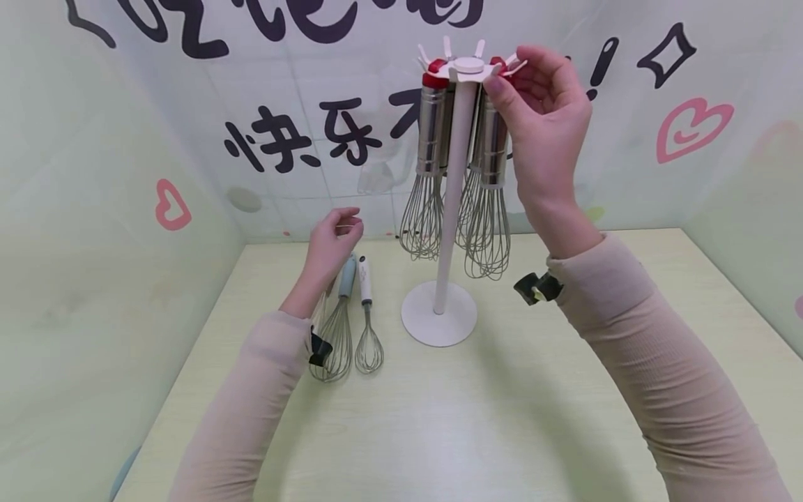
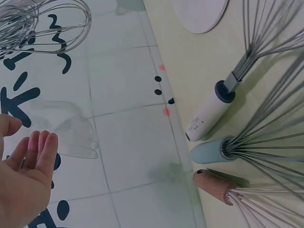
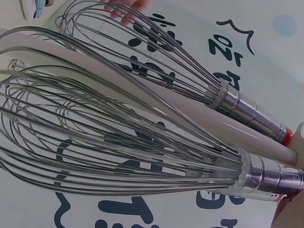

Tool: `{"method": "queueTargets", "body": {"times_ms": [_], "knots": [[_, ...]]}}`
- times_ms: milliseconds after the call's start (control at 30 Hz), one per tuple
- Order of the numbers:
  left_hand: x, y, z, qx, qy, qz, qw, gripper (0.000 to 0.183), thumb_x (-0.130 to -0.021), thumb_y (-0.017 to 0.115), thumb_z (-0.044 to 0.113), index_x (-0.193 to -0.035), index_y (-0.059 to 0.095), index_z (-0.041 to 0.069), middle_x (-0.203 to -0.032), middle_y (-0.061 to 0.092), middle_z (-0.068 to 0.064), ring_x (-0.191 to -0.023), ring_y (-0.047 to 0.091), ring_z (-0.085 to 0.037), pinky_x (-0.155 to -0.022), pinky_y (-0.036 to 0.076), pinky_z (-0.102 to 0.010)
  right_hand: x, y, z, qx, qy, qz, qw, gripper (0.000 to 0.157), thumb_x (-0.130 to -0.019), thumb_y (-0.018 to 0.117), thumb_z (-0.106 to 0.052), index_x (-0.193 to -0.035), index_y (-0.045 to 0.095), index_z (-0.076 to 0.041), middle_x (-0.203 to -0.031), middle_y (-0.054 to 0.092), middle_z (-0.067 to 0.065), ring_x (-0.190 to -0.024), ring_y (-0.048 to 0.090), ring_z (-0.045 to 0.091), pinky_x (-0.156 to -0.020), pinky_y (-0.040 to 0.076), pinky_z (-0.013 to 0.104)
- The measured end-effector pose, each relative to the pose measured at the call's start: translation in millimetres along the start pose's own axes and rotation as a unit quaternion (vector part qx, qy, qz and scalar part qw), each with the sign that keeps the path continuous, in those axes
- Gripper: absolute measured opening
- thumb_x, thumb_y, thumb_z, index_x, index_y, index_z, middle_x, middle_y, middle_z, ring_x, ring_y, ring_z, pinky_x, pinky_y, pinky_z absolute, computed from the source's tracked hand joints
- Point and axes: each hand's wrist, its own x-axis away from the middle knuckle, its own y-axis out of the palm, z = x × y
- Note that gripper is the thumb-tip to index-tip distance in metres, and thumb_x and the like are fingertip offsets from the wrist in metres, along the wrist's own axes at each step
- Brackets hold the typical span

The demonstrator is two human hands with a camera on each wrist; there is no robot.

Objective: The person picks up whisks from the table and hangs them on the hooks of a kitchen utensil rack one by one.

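Note:
A white stand (image 1: 447,209) with a ring of hooks holds several steel whisks (image 1: 430,132) by their red ends, wire loops hanging down. At the top, my right hand (image 1: 546,104) pinches the red end of a steel whisk (image 1: 493,157) beside a hook, thumb near the rim. In the right wrist view this steel whisk (image 3: 270,173) fills the foreground, and only a bit of the hand shows. My left hand (image 1: 335,233) hovers above the table's back edge, fingers loosely bent, holding nothing. Near it lie a blue-handled whisk (image 1: 347,279) and a small white-handled whisk (image 1: 366,282).
A wooden-handled whisk (image 2: 216,185) lies beside the blue one, mostly behind the left arm in the head view. The stand's round base (image 1: 439,328) rests on the pale table (image 1: 401,432). A printed backdrop (image 1: 282,202) rises behind the table.

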Motion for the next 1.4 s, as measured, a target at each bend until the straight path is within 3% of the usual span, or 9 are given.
{"method": "queueTargets", "body": {"times_ms": [267, 767, 967, 1200, 1400], "knots": [[0.0, -0.3, -24.8, -0.036, -0.028, -0.009, 0.9989, 0.040, -0.096, 0.052, 0.014, -0.135, 0.049, 0.004, -0.129, 0.057, -0.016, -0.121, 0.054, -0.030, -0.102, 0.050, -0.042, -2.2, 0.3, -0.8, -0.006, -0.001, -0.005, 1.000, 0.026, -0.075, 0.074, 0.008, -0.098, 0.064, 0.000, -0.087, 0.064, 0.005, -0.082, 0.059, 0.016, -0.078, 0.052, 0.021], [1.8, -20.7, -59.3, -0.064, -0.089, -0.004, 0.9940, 0.045, -0.094, 0.051, 0.013, -0.138, 0.046, 0.006, -0.133, 0.055, -0.018, -0.125, 0.052, -0.032, -0.105, 0.047, -0.044, -3.3, -0.1, -0.7, -0.011, 0.006, -0.005, 1.000, 0.026, -0.075, 0.075, 0.008, -0.097, 0.063, 0.000, -0.086, 0.065, 0.005, -0.081, 0.058, 0.016, -0.077, 0.052, 0.021], [4.6, -29.5, -75.5, -0.077, -0.090, -0.012, 0.9928, 0.049, -0.095, 0.057, 0.021, -0.139, 0.045, 0.004, -0.136, 0.052, -0.021, -0.127, 0.051, -0.034, -0.105, 0.047, -0.047, -3.1, -1.0, -0.9, -0.007, 0.010, -0.003, 1.000, 0.025, -0.074, 0.076, 0.007, -0.094, 0.064, -0.003, -0.085, 0.065, 0.005, -0.080, 0.058, 0.016, -0.077, 0.051, 0.022], [6.2, -38.7, -93.6, -0.098, -0.093, -0.021, 0.9906, 0.049, -0.092, 0.056, 0.005, -0.139, 0.043, -0.001, -0.136, 0.051, -0.025, -0.127, 0.050, -0.038, -0.106, 0.046, -0.047, -2.7, -2.1, -1.1, -0.003, 0.012, -0.002, 1.000, 0.025, -0.074, 0.075, 0.006, -0.094, 0.064, -0.003, -0.086, 0.064, 0.004, -0.081, 0.058, 0.016, -0.078, 0.052, 0.021], [8.2, -43.8, -102.1, -0.115, -0.100, -0.026, 0.9880, 0.049, -0.092, 0.056, 0.002, -0.139, 0.042, -0.003, -0.136, 0.050, -0.027, -0.127, 0.049, -0.040, -0.107, 0.046, -0.047, -2.9, -1.6, -0.8, -0.009, 0.012, -0.001, 1.000, 0.024, -0.074, 0.075, 0.007, -0.093, 0.063, -0.003, -0.085, 0.064, 0.005, -0.080, 0.058, 0.016, -0.077, 0.052, 0.021]]}}
